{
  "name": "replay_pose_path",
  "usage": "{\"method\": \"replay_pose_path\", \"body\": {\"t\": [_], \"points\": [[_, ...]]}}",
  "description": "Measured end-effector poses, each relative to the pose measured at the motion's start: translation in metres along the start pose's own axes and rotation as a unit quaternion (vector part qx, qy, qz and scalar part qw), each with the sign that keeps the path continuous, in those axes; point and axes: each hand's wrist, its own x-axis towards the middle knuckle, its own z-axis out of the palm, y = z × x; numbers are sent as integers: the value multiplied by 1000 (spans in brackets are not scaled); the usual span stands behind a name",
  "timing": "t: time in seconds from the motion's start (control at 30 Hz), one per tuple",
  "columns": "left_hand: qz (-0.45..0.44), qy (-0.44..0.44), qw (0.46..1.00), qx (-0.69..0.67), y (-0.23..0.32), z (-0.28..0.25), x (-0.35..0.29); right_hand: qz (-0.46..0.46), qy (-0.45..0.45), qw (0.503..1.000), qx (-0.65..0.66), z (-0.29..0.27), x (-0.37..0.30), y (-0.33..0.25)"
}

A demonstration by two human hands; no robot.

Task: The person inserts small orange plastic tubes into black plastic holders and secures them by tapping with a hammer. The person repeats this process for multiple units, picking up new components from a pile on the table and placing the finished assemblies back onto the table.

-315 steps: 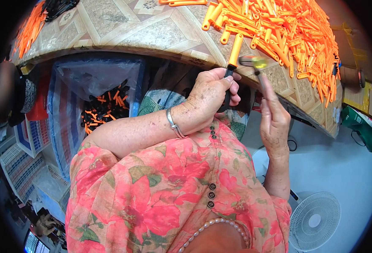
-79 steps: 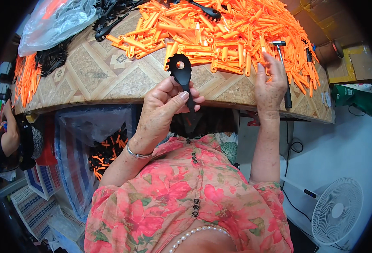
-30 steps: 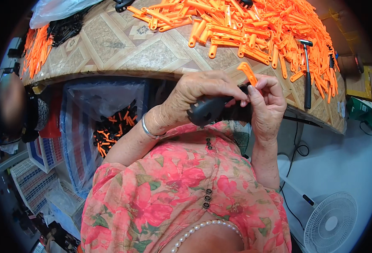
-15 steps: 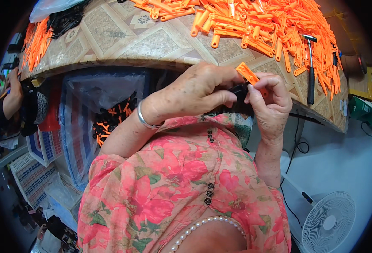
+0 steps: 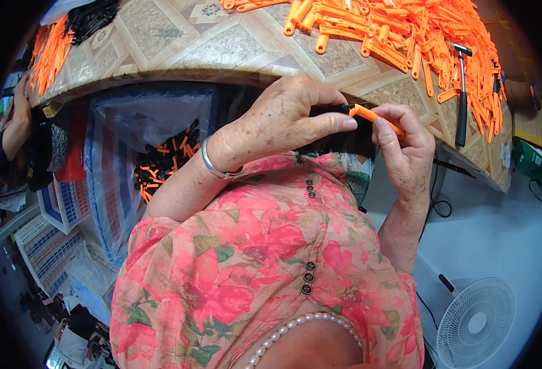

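Observation:
My right hand (image 5: pixel 408 144) pinches an orange plastic handle (image 5: pixel 369 114) between thumb and fingers, its free end pointing toward the other hand. My left hand (image 5: pixel 283 117) is closed on a dark piece (image 5: pixel 343 109), mostly hidden between thumb and forefinger, so its kind cannot be made out. The orange handle's end meets this dark piece, or lies right beside it. Both hands are just off the table's near edge. A big pile of similar orange handles (image 5: pixel 384 37) covers the table's far right part.
A hammer (image 5: pixel 462 98) with a black grip lies at the table's (image 5: pixel 209 55) right. At the far left are more orange pieces (image 5: pixel 51 52) and black pieces (image 5: pixel 92 21). A plastic-lined bin (image 5: pixel 114 147) below holds orange-and-black pieces (image 5: pixel 166 157). A white fan (image 5: pixel 477 320) stands lower right.
The orange handle has turned from slanting up with its hollow face showing to a flatter position, its end now at the dark piece. My right hand has shifted slightly right.

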Motion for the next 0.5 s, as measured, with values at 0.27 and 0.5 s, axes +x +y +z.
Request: {"method": "replay_pose_path", "body": {"t": [0.27, 0.5], "points": [[-2, 52, 995, 86, -3, 3, -1, -183, 40, 955, -229, 13, 5, -8], [-33, -47, 998, 8, -4, 0, -3, -241, 12, 933, -267, 1, 9, -5]]}}
